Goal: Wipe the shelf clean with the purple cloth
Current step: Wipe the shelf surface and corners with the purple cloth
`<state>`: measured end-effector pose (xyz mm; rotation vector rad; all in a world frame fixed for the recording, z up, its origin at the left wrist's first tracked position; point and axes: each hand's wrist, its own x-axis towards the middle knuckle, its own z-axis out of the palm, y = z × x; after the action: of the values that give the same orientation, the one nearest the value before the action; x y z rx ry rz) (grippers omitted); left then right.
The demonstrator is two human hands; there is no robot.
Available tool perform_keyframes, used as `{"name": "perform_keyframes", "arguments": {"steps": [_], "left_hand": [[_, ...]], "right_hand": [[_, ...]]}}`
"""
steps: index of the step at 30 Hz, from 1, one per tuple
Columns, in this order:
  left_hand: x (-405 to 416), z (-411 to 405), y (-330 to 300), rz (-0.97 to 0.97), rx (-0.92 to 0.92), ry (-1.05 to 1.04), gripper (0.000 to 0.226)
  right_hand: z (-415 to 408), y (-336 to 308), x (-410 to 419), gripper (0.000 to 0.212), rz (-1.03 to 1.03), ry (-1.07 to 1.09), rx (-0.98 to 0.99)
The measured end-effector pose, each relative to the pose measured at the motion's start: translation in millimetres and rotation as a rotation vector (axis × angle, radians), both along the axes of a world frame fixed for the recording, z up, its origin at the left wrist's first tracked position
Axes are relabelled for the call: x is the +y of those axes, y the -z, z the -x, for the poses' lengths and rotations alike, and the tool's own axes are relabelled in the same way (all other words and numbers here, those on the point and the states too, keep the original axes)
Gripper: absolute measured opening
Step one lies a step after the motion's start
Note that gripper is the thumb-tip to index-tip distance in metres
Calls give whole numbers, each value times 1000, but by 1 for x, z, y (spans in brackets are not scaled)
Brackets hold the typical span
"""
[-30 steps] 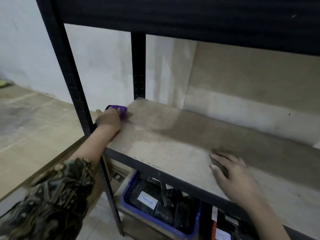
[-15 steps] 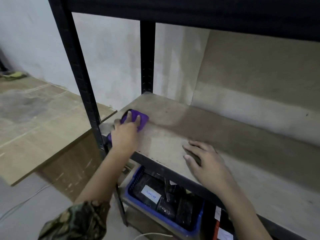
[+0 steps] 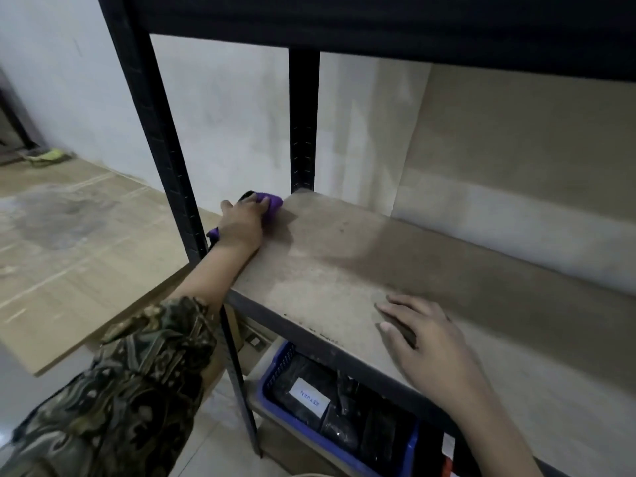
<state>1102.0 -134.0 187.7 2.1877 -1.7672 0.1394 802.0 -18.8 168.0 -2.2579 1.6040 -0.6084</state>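
Note:
The shelf (image 3: 344,270) is a dusty tan board in a black metal frame. At its far left corner my left hand (image 3: 241,225) presses down on the purple cloth (image 3: 272,204), which shows past my fingertips and at my wrist. My right hand (image 3: 423,339) lies flat on the board near the front edge, fingers spread, holding nothing.
A black front post (image 3: 165,160) stands just left of my left arm, and a rear post (image 3: 303,122) rises behind the cloth. The upper shelf (image 3: 378,22) hangs overhead. A blue basket (image 3: 275,370) of dark packets sits below. Flat cardboard (image 3: 79,242) lies to the left.
My left hand has slid the cloth from the front left edge back toward the rear corner. My right hand stays flat on the board.

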Motion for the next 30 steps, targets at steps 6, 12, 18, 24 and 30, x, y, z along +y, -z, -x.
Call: {"name": "perform_keyframes", "arguments": {"steps": [6,12,18,24,30], "left_hand": [[31,68,1,-20,-100,324,57],[20,74,21,-186,-55,313,46],[-29,20,17,-139,16,-61,37],[-28,11,-2,-120,236,-323,40],[12,107,9,104,97,371,53]], "right_hand": [[-1,-2,-3,35,4,-2,-8],[-1,-1,-5,30,3,5,-24],[1,-1,-3,33,-19,-13,-4],[3,0,-1,36,-22,-11,-43],[3,0,-5,30,-30,23,-27]]}}
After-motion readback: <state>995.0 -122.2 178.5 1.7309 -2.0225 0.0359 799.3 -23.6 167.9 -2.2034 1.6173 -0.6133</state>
